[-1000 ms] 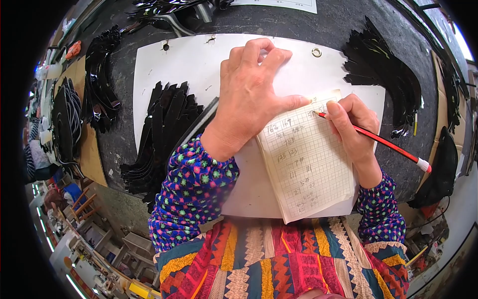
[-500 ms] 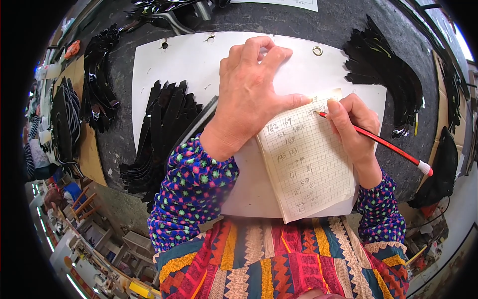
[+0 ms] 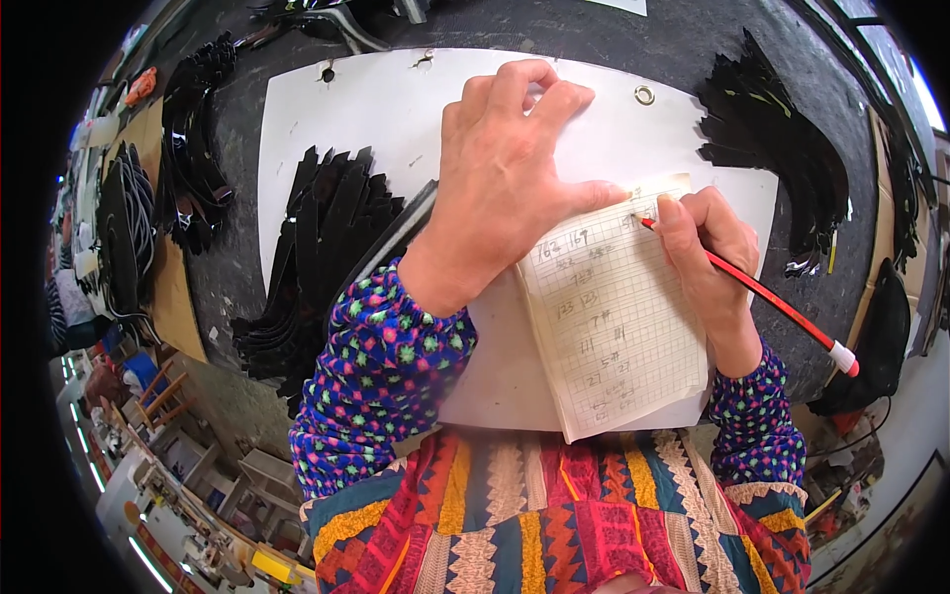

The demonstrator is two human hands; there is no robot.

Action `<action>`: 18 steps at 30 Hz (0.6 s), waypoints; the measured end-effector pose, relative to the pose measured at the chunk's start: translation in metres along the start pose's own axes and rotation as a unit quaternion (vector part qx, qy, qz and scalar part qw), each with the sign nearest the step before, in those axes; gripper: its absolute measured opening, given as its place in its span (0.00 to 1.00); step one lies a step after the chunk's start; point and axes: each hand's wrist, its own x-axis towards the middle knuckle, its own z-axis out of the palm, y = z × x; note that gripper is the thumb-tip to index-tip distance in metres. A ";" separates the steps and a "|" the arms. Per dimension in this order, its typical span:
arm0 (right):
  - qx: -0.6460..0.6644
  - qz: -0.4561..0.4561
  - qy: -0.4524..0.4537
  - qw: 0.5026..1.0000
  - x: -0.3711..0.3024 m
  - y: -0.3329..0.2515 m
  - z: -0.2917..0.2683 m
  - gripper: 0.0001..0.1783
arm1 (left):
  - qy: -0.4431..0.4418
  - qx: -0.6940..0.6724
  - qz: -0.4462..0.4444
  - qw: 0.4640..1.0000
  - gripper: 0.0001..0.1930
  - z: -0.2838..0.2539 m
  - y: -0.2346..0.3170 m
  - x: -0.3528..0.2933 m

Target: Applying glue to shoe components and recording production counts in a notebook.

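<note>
1. The person is in the middle of writing figures into a small notebook (image 3: 614, 317) with squared pages. It lies open on a white sheet (image 3: 396, 109) that covers the middle of the dark counter (image 3: 614, 40), close to the counter's near edge, right in front of the person.
2. The left hand (image 3: 510, 183) lies flat, palm down and fingers spread, across the left half of the notebook and onto the white sheet. Its grip closes on nothing; it simply presses the book open and steady.
3. The right hand (image 3: 708, 257) is clenched around a red pencil (image 3: 762, 297) with a white end. The tip touches the top line of the right-hand page, near the page's far corner.
4. Piles of black strips lie around: one pile (image 3: 317, 257) on the sheet's left edge, just beside the left forearm, another (image 3: 782, 148) toward the counter's far right corner, and more (image 3: 193, 148) along the left edge.
5. To my eye the entry on that top line is still being made. The next stroke calls for the left hand to hold the page still while the pencil tip travels lightly along the row of squares.
</note>
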 end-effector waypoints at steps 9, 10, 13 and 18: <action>-0.011 -0.009 0.005 1.000 -0.002 0.002 0.001 0.18 | -0.004 -0.005 -0.006 1.000 0.37 -0.001 0.001 0.000; -0.014 -0.013 0.009 1.000 -0.002 0.002 0.001 0.18 | -0.001 -0.003 -0.005 1.000 0.37 -0.001 0.001 0.000; -0.005 -0.022 0.017 1.000 -0.001 0.006 0.002 0.18 | 0.002 -0.004 -0.003 1.000 0.37 0.000 0.001 0.000; -0.001 -0.007 0.013 1.000 -0.002 0.003 0.001 0.17 | 0.004 -0.006 -0.002 1.000 0.37 0.000 0.000 0.001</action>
